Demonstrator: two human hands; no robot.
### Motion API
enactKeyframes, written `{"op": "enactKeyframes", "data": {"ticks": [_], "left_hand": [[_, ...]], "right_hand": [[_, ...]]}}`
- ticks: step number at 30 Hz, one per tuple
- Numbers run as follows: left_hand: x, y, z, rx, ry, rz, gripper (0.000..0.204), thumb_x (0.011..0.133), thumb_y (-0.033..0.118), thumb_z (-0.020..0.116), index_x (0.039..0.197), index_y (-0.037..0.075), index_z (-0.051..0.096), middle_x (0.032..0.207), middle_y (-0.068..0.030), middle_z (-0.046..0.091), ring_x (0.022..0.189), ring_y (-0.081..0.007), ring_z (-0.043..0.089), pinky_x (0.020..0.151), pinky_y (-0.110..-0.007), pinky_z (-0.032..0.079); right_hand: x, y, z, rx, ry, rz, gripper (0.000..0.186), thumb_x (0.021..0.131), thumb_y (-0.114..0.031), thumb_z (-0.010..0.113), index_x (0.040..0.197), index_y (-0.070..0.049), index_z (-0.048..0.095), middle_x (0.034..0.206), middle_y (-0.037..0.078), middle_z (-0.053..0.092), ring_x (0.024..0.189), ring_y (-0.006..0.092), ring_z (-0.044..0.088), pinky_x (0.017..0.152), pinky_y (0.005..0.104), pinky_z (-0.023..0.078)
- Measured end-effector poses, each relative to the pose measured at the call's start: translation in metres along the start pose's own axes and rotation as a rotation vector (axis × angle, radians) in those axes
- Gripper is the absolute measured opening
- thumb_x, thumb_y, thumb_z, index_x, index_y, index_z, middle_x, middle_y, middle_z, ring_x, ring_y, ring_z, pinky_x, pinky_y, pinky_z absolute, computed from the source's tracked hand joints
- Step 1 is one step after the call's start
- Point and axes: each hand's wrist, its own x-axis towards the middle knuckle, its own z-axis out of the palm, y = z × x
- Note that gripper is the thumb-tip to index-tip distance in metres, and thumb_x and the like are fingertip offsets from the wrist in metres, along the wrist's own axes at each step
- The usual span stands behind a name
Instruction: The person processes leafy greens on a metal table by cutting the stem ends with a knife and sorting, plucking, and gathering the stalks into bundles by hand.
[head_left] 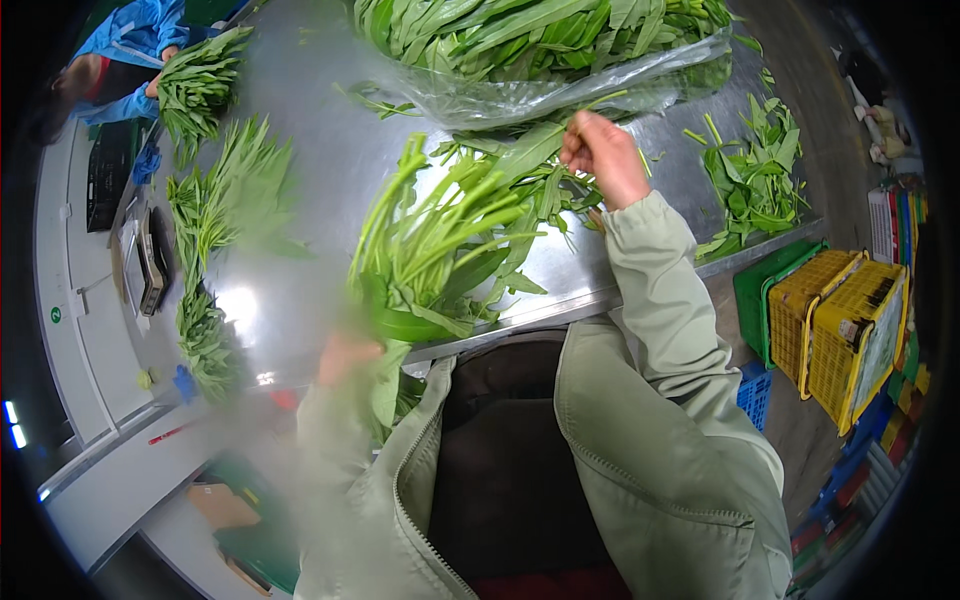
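My left hand [350, 360], blurred, is closed around the lower part of a bunch of water spinach [435, 235]. The cut stems of this bunch point up and away from me, while leaves hang below the table's near edge. My right hand [605, 160] is raised over the table with its fingers pinched together. A long leaf reaches close to its fingertips, but what lies between them is too small to make out. Loose leaves and stems [555, 195] lie under and beside the bunch. Just beyond my right hand, a clear plastic bag [590, 100] holds a large heap of water spinach [520, 40].
The metal table [315, 130] carries more greens [215, 200] along its left side and a small pile [755, 175] at its right edge. A co-worker in blue sleeves [130, 40] holds a bunch [200, 85] at the far left. Yellow crates [850, 335] stand at the right.
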Motion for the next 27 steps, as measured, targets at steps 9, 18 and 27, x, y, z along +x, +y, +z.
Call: {"op": "enactKeyframes", "data": {"ticks": [9, 18, 27], "left_hand": [[0.003, 0.004, 0.026, -0.378, -0.164, 0.056, 0.05, 0.071, 0.019, 0.075, 0.111, 0.001, 0.052, 0.08, -0.0045, 0.054, 0.055, -0.0111, 0.045, 0.046, -0.025, 0.032], [-0.003, -0.026, 0.001, -0.403, 0.297, -0.021, 0.054, 0.07, 0.022, 0.077, 0.112, -0.001, 0.053, 0.084, -0.0058, 0.057, 0.057, -0.0124, 0.048, 0.047, -0.025, 0.036], [-0.003, -0.015, 0.01, -0.395, 0.237, -0.026, 0.05, 0.068, 0.014, 0.073, 0.111, -0.004, 0.056, 0.089, -0.011, 0.063, 0.064, -0.018, 0.058, 0.053, -0.027, 0.046]], "right_hand": [[-0.06, 0.004, 0.06, -0.349, -0.244, 0.039, 0.021, 0.088, -0.027, 0.063, 0.091, -0.006, 0.066, 0.071, 0.005, 0.066, 0.053, 0.0137, 0.056, 0.054, 0.0276, 0.044], [-0.041, -0.01, 0.046, -0.914, -0.044, -0.534, 0.022, 0.082, -0.02, 0.068, 0.1, -0.008, 0.066, 0.092, 0.008, 0.063, 0.073, 0.0177, 0.062, 0.059, 0.0311, 0.049], [-0.036, 0.023, 0.059, -0.576, -0.404, 0.008, 0.02, 0.089, -0.017, 0.065, 0.093, 0.002, 0.064, 0.077, 0.002, 0.063, 0.066, 0.0075, 0.059, 0.059, 0.0242, 0.048]]}}
